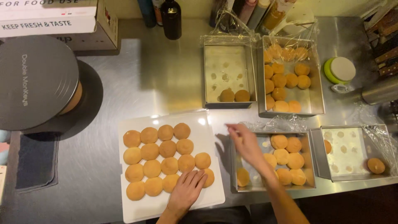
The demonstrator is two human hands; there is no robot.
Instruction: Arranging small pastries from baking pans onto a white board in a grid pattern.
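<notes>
Buns (166, 161) lay in rows on a white board (137, 209) at lower centre; the left hand (187, 191) rested flat, fingers spread, on them, while the right hand (244, 143), empty and loosely open, hovered over the nearest tin (233, 166).

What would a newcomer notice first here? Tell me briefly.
The white board packed with rows of round golden buns, front centre, with the left hand resting on them. Next, the right hand reaching over the near metal tray of buns, one of four trays to the right.
</notes>
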